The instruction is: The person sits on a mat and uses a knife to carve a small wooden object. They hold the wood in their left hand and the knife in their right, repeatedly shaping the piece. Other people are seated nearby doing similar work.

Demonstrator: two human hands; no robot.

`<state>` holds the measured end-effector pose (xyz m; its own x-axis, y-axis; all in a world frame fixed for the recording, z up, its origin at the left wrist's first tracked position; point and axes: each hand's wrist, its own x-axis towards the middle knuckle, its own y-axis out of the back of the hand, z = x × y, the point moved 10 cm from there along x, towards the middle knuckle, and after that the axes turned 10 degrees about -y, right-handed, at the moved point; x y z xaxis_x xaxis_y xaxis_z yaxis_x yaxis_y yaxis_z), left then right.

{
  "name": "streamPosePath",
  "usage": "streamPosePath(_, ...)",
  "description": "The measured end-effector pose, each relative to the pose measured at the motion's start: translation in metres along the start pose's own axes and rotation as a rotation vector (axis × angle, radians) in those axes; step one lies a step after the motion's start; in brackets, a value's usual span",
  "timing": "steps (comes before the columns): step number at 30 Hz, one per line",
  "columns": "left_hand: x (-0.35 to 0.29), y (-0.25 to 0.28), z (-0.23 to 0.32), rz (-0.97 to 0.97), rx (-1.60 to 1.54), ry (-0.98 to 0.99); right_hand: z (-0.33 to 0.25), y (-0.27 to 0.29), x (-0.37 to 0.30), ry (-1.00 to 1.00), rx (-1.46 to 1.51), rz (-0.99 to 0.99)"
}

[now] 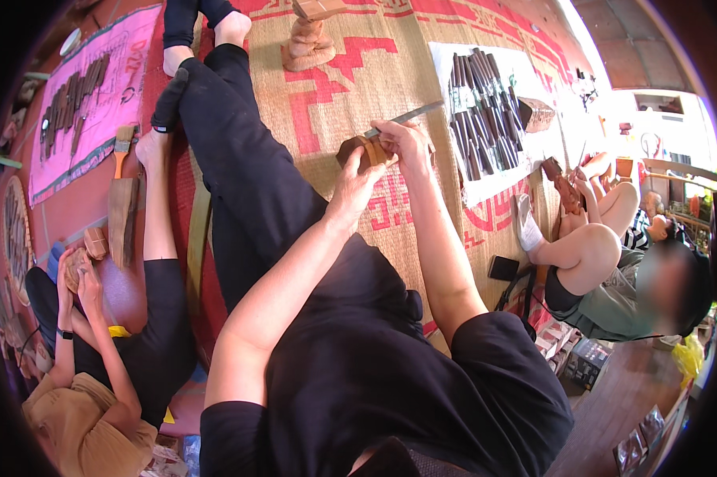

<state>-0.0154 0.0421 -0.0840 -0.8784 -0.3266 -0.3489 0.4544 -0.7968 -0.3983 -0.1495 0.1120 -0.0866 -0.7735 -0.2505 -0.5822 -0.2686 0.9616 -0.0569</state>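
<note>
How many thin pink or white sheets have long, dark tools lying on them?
2. The pink sheet lies at the upper left; the white sheet lies right of the person's right hand. Others may be hidden.

The left forearm (283, 290) points toward one o'clock, the right forearm (438, 234) between eleven and twelve. The left hand (356, 184) grips with bent fingers; the right hand (407, 145), also gripping, sits just beside it at two o'clock.

Red lettering (143, 54), large — on pink sheet (118, 95)
</note>
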Motion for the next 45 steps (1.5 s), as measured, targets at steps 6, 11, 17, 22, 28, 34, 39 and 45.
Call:
streamPosePath(6,-0.001,0.004,-0.001,0.023,0.06,-0.018,0.003,0.008,0.004,-0.037,-0.113,0.033)
streamPosePath(11,-0.001,0.001,0.0,0.01,0.01,-0.007,0.002,-0.002,0.006,0.008,-0.034,-0.03)
streamPosePath(17,-0.002,0.002,0.002,0.013,0.053,-0.012,0.009,0.013,0.014,-0.038,-0.119,0.056)
streamPosePath(22,0.0,0.003,-0.005,0.0,0.048,-0.013,0.003,0.001,0.005,-0.032,-0.037,0.015)
streamPosePath(28,0.0,0.003,0.0,0.008,0.029,-0.025,0.012,0.012,0.02,-0.038,-0.111,0.048)
streamPosePath(34,-0.006,-0.001,0.007,0.005,0.02,0.024,0.007,0.001,0.011,0.021,-0.06,-0.02)
streamPosePath(39,-0.004,-0.001,0.0,0.003,-0.074,0.033,0.003,0.009,0.007,0.027,-0.086,0.044)
streamPosePath(45,-0.001,0.002,-0.004,0.0,0.03,0.01,0.006,0.007,0.001,0.046,-0.065,-0.036)
